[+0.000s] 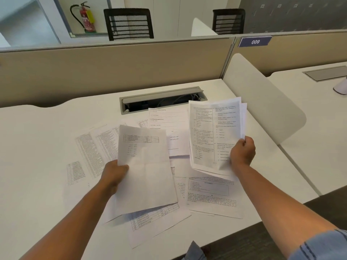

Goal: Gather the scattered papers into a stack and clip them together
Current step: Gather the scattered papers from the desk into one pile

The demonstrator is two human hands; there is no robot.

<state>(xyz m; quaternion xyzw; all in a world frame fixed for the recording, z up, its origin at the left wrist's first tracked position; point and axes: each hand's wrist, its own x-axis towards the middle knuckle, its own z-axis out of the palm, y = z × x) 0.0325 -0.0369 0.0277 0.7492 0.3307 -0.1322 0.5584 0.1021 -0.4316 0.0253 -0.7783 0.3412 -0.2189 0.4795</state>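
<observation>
My left hand pinches a single sheet at its left edge, thumb on top, lifted over the desk. My right hand grips a small bundle of pages by its right edge. More papers lie scattered on the desk beneath

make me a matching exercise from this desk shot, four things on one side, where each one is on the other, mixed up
Things:
1. single sheet with a small table
2. bundle of two-column printed pages
3. fire extinguisher
4. open cable tray

Places:
A. set into the desk, beyond the papers
B. gripped by the right hand
C. by the far wall, past the partition
D. gripped by the left hand

Pairs: 1-D, 2-B, 3-C, 4-A
</observation>
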